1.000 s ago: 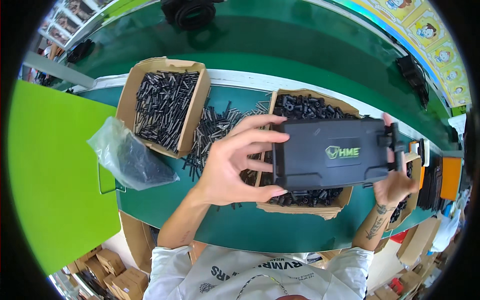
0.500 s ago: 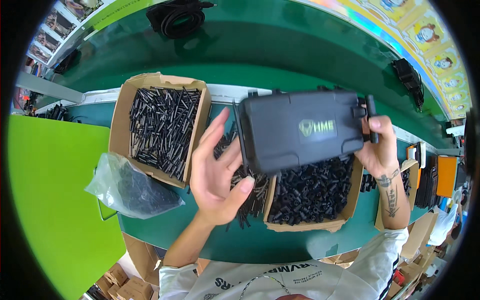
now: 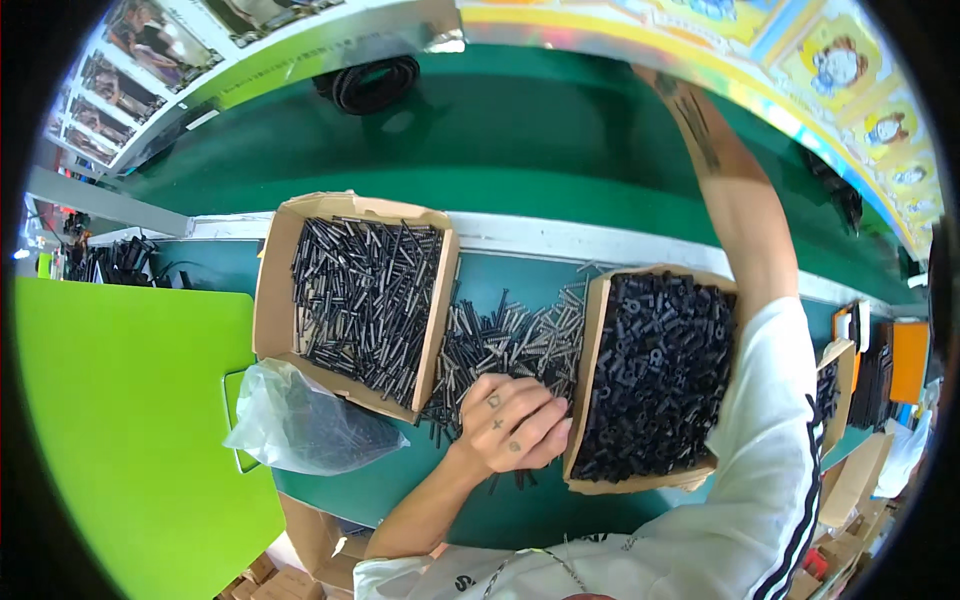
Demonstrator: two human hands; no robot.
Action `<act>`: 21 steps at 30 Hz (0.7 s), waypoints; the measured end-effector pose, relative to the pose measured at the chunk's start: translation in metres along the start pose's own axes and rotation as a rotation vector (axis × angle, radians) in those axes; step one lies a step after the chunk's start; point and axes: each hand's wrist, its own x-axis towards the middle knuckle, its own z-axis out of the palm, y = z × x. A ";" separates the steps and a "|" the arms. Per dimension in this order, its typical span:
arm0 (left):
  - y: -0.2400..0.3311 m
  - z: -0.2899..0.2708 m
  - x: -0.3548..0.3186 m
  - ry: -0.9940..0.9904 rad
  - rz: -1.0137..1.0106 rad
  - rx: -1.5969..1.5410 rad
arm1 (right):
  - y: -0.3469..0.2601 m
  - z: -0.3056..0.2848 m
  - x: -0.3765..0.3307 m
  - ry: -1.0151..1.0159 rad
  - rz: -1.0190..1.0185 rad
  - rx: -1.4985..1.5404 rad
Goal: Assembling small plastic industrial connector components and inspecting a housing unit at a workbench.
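My left hand [image 3: 515, 425], fingers curled, rests at the near edge of a loose pile of thin threaded pieces like long screws [image 3: 515, 335]. What its fingers hold, if anything, is hidden. My right arm [image 3: 735, 190] stretches far across the table; its hand passes behind the lower edge of a picture-covered panel [image 3: 740, 45], which hides the fingers. Left of the pile stands a cardboard box [image 3: 447, 300] of thin black rods [image 3: 365, 300]. Beside my right arm is another cardboard box [image 3: 590, 350], full of small black plastic fittings [image 3: 655, 375].
A clear plastic bag [image 3: 310, 420] with dark contents lies before the left box. A bright green board [image 3: 130, 420] covers the left side. At the back lies a coiled black cable [image 3: 375, 85]. More boxes and an orange item [image 3: 908, 362] stand far right.
The black case that my right hand held has gone from view as that arm reached far forward. My left hand has gone from spread fingers to curled ones, lower and to the right.
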 end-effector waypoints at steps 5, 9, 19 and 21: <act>-0.006 -0.019 -0.012 -0.064 -0.076 0.125 | -0.076 0.085 0.025 -0.152 0.361 0.810; 0.001 -0.008 -0.005 -0.044 -0.050 0.080 | -0.149 0.044 -0.012 -0.096 0.703 0.874; 0.006 -0.003 -0.008 -0.074 -0.048 0.152 | -0.330 -0.110 -0.221 0.010 0.842 -0.115; 0.008 -0.001 -0.006 -0.045 -0.032 0.145 | -0.353 -0.148 -0.270 0.106 0.806 -0.281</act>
